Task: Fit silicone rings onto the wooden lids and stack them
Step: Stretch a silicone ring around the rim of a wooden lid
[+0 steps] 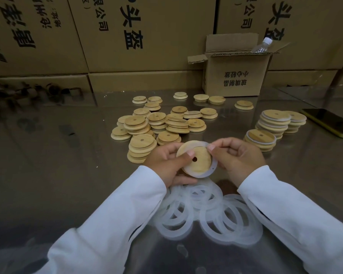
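Wooden lid [200, 163]: clasped by the left grip [164, 163].
Silicone ring [211, 172]: pinched against its rim by the right grip [238, 155].

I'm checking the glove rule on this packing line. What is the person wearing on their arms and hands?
Both arms are in long white sleeves; the left sleeve and the right sleeve end in plain cuffs at the wrists. The left hand and the right hand are bare: no gloves, and no ring, watch or bracelet shows. The visible nails are short.
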Demonstrator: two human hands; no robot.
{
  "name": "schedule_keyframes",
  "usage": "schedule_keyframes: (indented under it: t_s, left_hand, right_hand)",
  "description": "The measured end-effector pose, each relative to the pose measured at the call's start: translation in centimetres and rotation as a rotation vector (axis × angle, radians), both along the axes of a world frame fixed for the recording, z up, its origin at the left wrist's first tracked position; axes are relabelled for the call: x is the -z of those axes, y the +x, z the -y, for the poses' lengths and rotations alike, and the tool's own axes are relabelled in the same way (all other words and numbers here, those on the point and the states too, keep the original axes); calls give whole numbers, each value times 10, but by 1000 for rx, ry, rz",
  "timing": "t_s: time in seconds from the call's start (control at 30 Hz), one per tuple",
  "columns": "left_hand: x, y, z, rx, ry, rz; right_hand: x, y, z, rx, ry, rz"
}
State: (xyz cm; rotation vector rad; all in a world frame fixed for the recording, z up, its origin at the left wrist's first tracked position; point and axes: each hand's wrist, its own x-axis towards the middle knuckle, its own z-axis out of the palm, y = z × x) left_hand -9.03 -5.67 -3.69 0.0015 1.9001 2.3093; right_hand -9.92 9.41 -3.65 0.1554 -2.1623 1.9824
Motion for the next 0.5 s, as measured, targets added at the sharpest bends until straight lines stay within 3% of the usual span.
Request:
schedule_keyframes:
  t_s: [0.5]
  left_hand:
    - [0, 1, 1, 39, -45, -169]
  right_hand:
    - [-3, 3, -1, -28, 37, -74]
